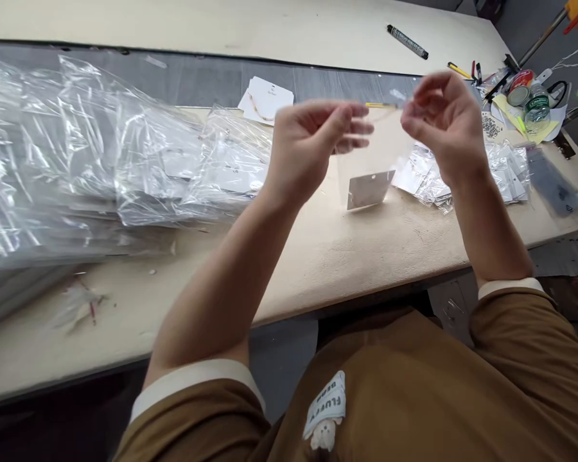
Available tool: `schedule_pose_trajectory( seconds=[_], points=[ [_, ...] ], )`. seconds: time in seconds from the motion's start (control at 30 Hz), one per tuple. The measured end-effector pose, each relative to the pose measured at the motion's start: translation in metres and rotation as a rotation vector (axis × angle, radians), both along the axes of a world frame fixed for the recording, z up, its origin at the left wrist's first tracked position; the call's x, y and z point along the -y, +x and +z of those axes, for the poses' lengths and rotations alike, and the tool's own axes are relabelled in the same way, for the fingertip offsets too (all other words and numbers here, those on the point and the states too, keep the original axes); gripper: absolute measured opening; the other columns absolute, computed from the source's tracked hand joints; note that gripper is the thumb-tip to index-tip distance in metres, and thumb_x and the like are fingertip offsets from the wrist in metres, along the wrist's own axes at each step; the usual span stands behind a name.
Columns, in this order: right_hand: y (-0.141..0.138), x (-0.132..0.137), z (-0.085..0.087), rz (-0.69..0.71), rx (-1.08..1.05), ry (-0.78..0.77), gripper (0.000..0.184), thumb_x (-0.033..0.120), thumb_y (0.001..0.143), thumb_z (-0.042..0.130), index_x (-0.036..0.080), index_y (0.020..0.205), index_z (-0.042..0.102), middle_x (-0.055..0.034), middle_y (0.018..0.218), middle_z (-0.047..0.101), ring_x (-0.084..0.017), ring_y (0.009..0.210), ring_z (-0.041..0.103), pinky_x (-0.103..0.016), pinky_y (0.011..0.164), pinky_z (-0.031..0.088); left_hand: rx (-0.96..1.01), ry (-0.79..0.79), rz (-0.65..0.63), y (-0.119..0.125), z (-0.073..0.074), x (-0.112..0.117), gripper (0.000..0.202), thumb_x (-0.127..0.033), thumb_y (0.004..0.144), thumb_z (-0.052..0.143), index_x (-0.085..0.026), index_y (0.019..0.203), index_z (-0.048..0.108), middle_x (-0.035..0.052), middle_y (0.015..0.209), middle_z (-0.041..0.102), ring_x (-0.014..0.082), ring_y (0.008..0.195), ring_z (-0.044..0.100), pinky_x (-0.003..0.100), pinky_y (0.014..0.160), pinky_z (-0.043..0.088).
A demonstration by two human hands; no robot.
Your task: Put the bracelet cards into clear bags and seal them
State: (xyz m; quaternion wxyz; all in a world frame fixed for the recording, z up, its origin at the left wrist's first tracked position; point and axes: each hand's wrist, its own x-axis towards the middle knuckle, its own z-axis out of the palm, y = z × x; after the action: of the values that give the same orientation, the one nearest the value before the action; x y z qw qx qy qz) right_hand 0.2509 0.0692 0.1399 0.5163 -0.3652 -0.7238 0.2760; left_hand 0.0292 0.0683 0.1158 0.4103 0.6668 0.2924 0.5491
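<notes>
My left hand [308, 138] is raised over the table, thumb and forefinger pinched together, the other fingers loosely stretched. Across from it, my right hand [446, 122] pinches with thumb and curled fingers. Motion blurs both sets of fingertips. A hazy see-through film spans the space between them and looks like a clear plastic bag [361, 157]. At its lower end a small card [370, 189] with a hang hole sits tilted, just above or touching the table; which one I cannot tell. A faint thin strand near the fingertips is too blurred to name.
Clear plastic packs [91, 154] are heaped at left. White cards [267, 99] with a gold chain lie behind my left hand. Bagged cards [503, 173] are piled at right, near a plastic bottle [537, 106]. A black marker [407, 42] lies on the back ledge.
</notes>
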Motion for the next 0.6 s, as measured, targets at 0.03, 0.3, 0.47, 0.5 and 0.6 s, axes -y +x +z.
schedule_pose_trajectory(
  seconds=[0.03, 0.3, 0.47, 0.5, 0.6],
  points=[
    [0.001, -0.008, 0.007, 0.021, -0.008, 0.036, 0.035, 0.038, 0.085, 0.081, 0.028, 0.106, 0.055, 0.0021, 0.09, 0.062, -0.013, 0.085, 0.061, -0.03, 0.082, 0.057, -0.002, 0.077, 0.022, 0.002, 0.008, -0.006, 0.03, -0.052, 0.098, 0.065, -0.024, 0.105, 0.074, -0.004, 0.097, 0.079, 0.011, 0.087, 0.075, 0.027, 0.079, 0.066],
    [0.029, 0.072, -0.013, 0.105, 0.293, 0.329, 0.01, 0.02, 0.092, 0.069, 0.029, 0.095, 0.069, 0.0011, 0.087, 0.06, -0.016, 0.085, 0.06, -0.035, 0.078, 0.052, -0.255, 0.792, -0.065, -0.009, -0.031, 0.062, 0.028, -0.024, 0.102, 0.059, -0.028, 0.128, 0.067, 0.0, 0.124, 0.074, 0.0145, 0.107, 0.074, 0.03, 0.094, 0.062],
    [0.066, 0.149, -0.068, 0.231, 0.633, -0.101, 0.013, 0.034, 0.089, 0.075, 0.024, 0.084, 0.068, -0.0063, 0.111, 0.066, -0.024, 0.109, 0.061, -0.047, 0.099, 0.046, -0.598, 0.567, -0.465, -0.024, -0.088, 0.1, 0.048, -0.045, 0.105, 0.048, -0.02, 0.146, 0.053, 0.0119, 0.142, 0.063, 0.0222, 0.122, 0.068, 0.036, 0.108, 0.055],
    [0.068, 0.157, -0.076, 0.214, 0.598, -0.14, 0.014, 0.034, 0.09, 0.074, 0.023, 0.084, 0.067, -0.0072, 0.114, 0.067, -0.025, 0.113, 0.061, -0.047, 0.101, 0.046, -0.602, 0.527, -0.481, -0.023, -0.093, 0.1, 0.048, -0.043, 0.107, 0.045, -0.019, 0.147, 0.052, 0.0124, 0.144, 0.061, 0.0225, 0.127, 0.065, 0.036, 0.111, 0.052],
    [0.059, 0.172, -0.096, 0.093, 0.486, -0.143, 0.004, 0.027, 0.096, 0.066, 0.025, 0.097, 0.069, -0.0073, 0.112, 0.07, -0.023, 0.109, 0.064, -0.044, 0.099, 0.048, -0.714, 0.477, -0.413, -0.009, -0.099, 0.09, 0.045, -0.036, 0.108, 0.039, -0.018, 0.149, 0.051, 0.0114, 0.154, 0.052, 0.0254, 0.146, 0.047, 0.044, 0.122, 0.039]
  ],
)
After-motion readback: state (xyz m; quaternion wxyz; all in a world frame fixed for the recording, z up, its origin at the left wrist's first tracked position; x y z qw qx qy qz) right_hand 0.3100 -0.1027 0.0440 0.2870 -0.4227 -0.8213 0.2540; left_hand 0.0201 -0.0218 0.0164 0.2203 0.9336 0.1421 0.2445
